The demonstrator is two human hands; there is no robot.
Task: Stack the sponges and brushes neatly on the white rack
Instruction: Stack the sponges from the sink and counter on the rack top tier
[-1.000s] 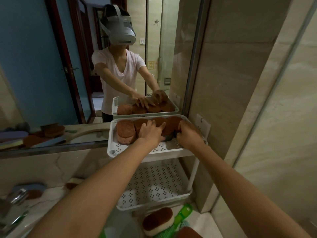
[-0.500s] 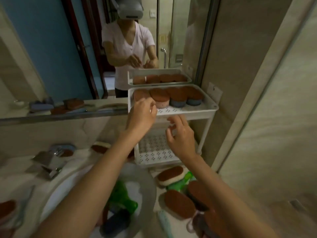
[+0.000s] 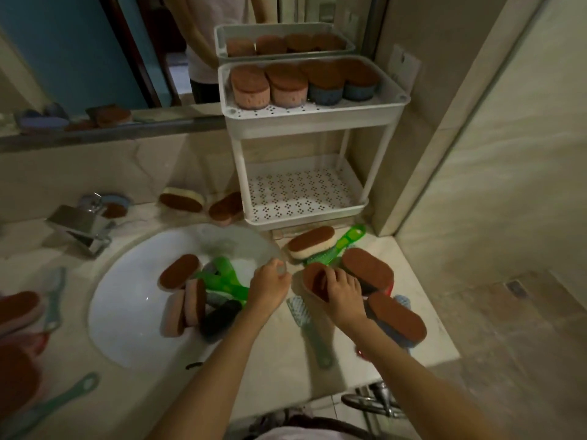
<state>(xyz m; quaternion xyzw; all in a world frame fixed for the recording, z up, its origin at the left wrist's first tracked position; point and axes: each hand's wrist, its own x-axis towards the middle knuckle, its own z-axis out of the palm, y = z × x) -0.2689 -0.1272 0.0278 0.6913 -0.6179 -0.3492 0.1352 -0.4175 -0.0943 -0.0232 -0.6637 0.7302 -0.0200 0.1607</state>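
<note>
Hands low over the worktop, between basin and right edge.
The right hand (image 3: 341, 292) grips a brown-topped sponge (image 3: 314, 281) near the basin (image 3: 127, 300) rim; the left hand (image 3: 270, 285) hangs loosely curled, empty; the white rack (image 3: 313, 117) stands at the back, four sponges along its top tier's rear, lower tier bare.

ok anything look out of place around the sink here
Yes: brown-topped sponges and green plastic brushes lie jumbled inside the white sink basin, while the white rack's lower shelf holds nothing.
</note>
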